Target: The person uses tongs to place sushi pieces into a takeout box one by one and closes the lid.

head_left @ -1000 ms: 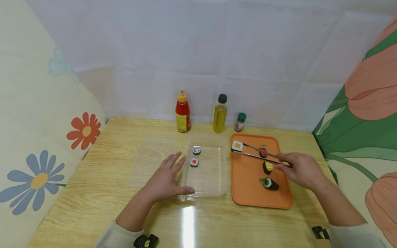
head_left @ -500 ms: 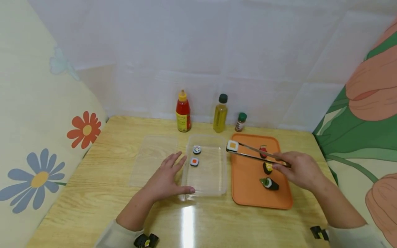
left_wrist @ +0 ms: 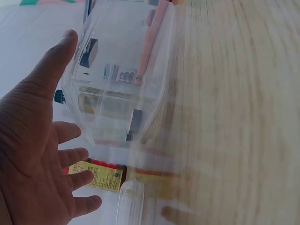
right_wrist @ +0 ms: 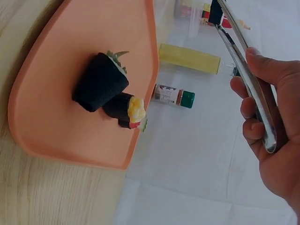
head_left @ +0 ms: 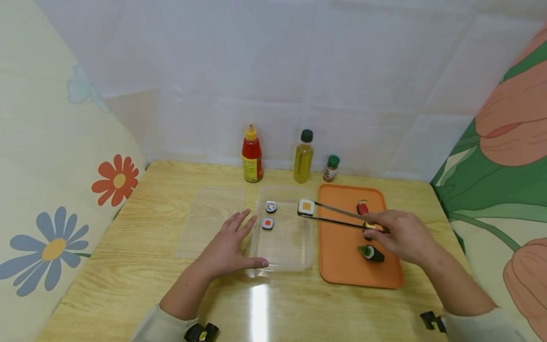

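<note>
My right hand (head_left: 401, 235) grips metal tongs (right_wrist: 255, 86), thumb on one arm and fingers on the other. Between the tong tips is a square sushi roll (head_left: 306, 207) with a white face and orange centre, over the right part of a clear plastic box (head_left: 284, 267). Inside the box are a round sushi roll (head_left: 271, 206) and a small roll with a red centre (head_left: 268, 223). My left hand (head_left: 226, 249) spreads its fingers along the box's left side; in the left wrist view the thumb lies at its rim, and whether it touches is hard to tell.
An orange tray (head_left: 342, 266) on the right bears a hand roll (head_left: 372, 253), a yellow-topped piece (right_wrist: 136, 109) and a red-topped piece (head_left: 362, 207). A clear lid (head_left: 205, 213) lies left. Behind stand a red sauce bottle (head_left: 252, 159), an oil bottle (head_left: 303, 161) and a spice jar (head_left: 331, 168).
My right hand has moved left with the tongs, carrying the square sushi roll from above the tray's left edge to over the box. The left hand stays where it was.
</note>
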`<move>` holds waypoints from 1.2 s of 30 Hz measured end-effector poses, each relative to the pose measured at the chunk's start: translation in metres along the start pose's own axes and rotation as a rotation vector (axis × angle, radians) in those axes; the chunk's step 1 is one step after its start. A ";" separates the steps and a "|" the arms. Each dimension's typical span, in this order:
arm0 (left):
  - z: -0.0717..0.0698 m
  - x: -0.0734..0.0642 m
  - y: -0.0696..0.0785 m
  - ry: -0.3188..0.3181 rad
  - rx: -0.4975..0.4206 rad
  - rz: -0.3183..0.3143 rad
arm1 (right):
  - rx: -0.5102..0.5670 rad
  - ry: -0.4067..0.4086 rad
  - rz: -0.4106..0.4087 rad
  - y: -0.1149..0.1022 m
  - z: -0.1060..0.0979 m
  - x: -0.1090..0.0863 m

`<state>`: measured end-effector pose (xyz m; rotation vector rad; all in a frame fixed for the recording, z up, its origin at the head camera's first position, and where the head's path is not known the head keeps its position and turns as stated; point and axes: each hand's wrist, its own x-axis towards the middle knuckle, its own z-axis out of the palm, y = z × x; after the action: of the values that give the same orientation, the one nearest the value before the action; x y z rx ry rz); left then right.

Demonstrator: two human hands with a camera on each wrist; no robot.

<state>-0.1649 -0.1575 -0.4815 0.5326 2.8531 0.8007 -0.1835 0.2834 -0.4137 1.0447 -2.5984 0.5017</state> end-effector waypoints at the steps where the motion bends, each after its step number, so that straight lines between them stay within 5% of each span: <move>1: 0.000 0.000 -0.001 0.001 0.000 0.000 | 0.012 0.005 -0.007 -0.001 0.001 0.000; 20: 0.002 -0.001 -0.002 0.010 0.001 0.004 | 0.116 -0.106 -0.015 -0.015 0.027 0.015; 36: 0.002 0.000 -0.003 0.006 -0.004 0.003 | 0.102 -0.192 -0.044 -0.024 0.040 0.026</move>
<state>-0.1651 -0.1584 -0.4849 0.5349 2.8562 0.8091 -0.1900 0.2349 -0.4343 1.2360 -2.7333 0.5533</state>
